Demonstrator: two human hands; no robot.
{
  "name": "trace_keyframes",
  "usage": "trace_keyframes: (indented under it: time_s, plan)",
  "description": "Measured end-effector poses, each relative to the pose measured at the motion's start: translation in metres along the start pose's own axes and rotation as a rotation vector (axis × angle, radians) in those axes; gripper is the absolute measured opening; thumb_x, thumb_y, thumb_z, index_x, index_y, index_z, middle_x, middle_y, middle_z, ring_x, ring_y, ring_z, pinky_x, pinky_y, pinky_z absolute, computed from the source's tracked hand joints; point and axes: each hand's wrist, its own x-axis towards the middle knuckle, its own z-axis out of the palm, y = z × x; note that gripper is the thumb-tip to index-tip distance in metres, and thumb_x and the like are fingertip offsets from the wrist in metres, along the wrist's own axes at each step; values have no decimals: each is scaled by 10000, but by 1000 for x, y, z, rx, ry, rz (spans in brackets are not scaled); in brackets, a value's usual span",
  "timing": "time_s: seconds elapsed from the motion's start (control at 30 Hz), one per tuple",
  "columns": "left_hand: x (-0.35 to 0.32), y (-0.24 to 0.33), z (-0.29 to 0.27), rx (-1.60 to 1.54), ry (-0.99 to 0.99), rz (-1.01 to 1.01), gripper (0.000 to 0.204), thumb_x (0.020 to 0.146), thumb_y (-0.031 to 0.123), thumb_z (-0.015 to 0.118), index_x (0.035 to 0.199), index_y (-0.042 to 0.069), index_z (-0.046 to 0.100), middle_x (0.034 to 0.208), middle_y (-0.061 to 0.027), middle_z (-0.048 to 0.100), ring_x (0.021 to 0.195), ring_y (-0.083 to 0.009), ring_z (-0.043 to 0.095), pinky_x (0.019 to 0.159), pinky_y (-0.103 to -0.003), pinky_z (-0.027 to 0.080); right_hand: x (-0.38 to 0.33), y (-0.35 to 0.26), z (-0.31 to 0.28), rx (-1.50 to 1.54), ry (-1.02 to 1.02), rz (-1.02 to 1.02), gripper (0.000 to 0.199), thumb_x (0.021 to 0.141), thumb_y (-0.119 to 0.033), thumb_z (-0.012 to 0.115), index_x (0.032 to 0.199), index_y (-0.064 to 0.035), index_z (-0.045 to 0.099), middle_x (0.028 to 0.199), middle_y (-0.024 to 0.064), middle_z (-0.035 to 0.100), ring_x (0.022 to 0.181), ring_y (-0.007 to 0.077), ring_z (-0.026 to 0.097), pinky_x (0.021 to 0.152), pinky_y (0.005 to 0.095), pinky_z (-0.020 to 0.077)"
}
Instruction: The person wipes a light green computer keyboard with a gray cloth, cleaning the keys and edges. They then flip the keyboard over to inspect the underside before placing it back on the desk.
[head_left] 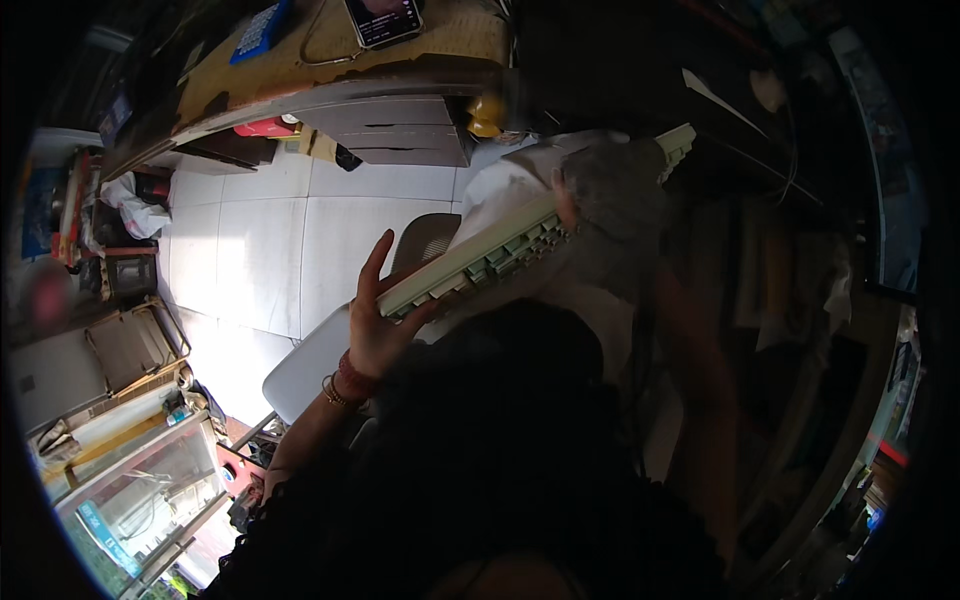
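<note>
The left hand is bare, fingers long and slim. At its wrist sit a dark red bead bracelet and a thin gold bangle. The forearm below is uncovered. Dark clothing with a rough, frilled edge covers the upper body. The right hand is lost in shadow, its arm a dim shape

A keyboard lies between left hand and right hand, a desk beyond.
</note>
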Motion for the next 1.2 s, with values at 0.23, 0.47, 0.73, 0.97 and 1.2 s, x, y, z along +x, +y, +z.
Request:
trace_keyframes:
  time_s: [0.23, 0.47, 0.73, 0.97, 1.2]
  plan:
    - [4, -9, 8, -368, -6, -70, 926, 808, 98, 700, 1488, 77, 73, 1357, -181, 465, 971, -217, 656, 844, -336, 539, -12, -136, 33, 708, -737, -59, 408, 879, -248, 598, 1211, -27, 514, 1205, 140, 529, 1127, 192, 508, 981, 308, 389]
    - [9, 1, 1, 67, -6, 16, 1092, 737, 1, 747, 1499, 123, -26, 1001, -141, 684, 914, -233, 676, 797, -343, 557, 37, -110, -33, 609, -342, -147, 176, 780, -163, 633, 904, -38, 631, 933, 116, 613, 906, 240, 585, 799, 376, 460]
    - [15, 5, 3, -53, -36, 76, 1111, 735, -29, 738, 1486, 83, -73, 1111, -152, 663, 1011, -251, 652, 875, -357, 521, 13, 52, -60, -165, 183, 28, 63, 841, -66, 651, 864, -9, 639, 845, 110, 654, 776, 251, 638, 713, 352, 516]
    - [24, 12, 10, -218, 12, 76, 1106, 709, -41, 744, 1491, 66, -31, 1242, -194, 566, 1013, -255, 643, 855, -377, 546, 2, 38, -38, -130, 197, -77, 85, 828, -93, 667, 878, -26, 650, 857, 130, 646, 815, 277, 633, 726, 366, 508]
    - [29, 9, 11, -148, -6, 160, 995, 823, 114, 705, 1494, 81, -30, 1387, -193, 427, 1102, -268, 593, 961, -380, 477, -6, -89, 21, 431, -276, -70, 141, 803, -116, 656, 910, -26, 641, 888, 125, 637, 831, 272, 620, 759, 379, 501]
